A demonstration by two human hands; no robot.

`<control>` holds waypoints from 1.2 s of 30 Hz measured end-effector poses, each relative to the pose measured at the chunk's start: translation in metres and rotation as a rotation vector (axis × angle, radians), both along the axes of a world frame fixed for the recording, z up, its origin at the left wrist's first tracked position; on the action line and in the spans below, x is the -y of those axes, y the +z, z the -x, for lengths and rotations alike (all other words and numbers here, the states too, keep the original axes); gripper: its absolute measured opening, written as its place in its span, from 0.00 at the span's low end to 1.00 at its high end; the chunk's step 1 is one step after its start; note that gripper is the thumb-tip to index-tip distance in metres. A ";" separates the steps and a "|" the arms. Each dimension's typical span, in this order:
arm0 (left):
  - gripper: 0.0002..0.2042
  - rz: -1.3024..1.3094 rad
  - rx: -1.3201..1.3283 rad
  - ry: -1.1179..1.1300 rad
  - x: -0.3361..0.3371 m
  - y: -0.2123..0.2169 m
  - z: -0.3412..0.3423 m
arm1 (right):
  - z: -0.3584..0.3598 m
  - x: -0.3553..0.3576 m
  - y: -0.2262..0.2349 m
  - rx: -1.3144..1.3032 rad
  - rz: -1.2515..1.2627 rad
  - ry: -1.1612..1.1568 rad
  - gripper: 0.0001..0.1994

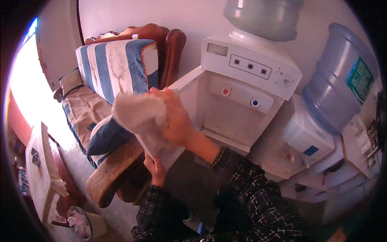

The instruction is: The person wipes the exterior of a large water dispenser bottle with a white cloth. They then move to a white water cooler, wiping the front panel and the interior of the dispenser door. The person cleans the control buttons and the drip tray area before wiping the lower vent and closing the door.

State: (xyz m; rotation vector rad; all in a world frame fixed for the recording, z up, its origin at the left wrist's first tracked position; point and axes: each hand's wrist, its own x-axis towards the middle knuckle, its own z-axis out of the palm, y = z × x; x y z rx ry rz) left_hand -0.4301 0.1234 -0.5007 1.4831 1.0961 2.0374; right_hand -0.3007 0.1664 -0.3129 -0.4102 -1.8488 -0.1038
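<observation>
My right hand (pixel 175 117) is closed round a bunched whitish cloth (pixel 135 109), somewhat blurred by motion. The cloth lies over the upper part of a white panel (pixel 172 158) at the left side of a white water dispenser (pixel 250 48). Lower down, my left hand (pixel 155 168) grips the panel's near edge. Whether the panel is joined to the dispenser is hidden behind my right hand and arm. On the dispenser's front are a red-marked tap (pixel 226 90) and a blue-marked tap (pixel 255 101) above a recess, with a large water bottle (pixel 264 18) on top.
A second dispenser (pixel 308 137) with a blue bottle (pixel 340 76) stands at the right. To the left is a wooden-framed sofa (pixel 117 173) with a striped cushion (pixel 115 68). A covered table (pixel 40 173) and a waste bin (pixel 96 226) stand at the lower left.
</observation>
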 end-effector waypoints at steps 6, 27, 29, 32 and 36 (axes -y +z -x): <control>0.30 -0.018 0.009 -0.044 0.001 -0.004 -0.009 | -0.025 -0.028 -0.013 -0.002 -0.102 -0.125 0.25; 0.15 0.107 0.059 -0.036 0.027 0.022 -0.023 | 0.015 0.008 -0.057 -0.536 0.365 -0.330 0.17; 0.15 0.107 0.063 -0.074 0.026 0.022 -0.023 | 0.021 0.026 -0.069 -0.596 0.462 -0.260 0.17; 0.15 0.099 0.059 -0.104 0.029 0.020 -0.018 | 0.020 0.036 -0.083 -0.895 0.689 -0.047 0.18; 0.15 0.127 0.074 -0.126 0.030 0.024 -0.023 | -0.040 0.033 -0.055 -1.305 0.767 0.212 0.18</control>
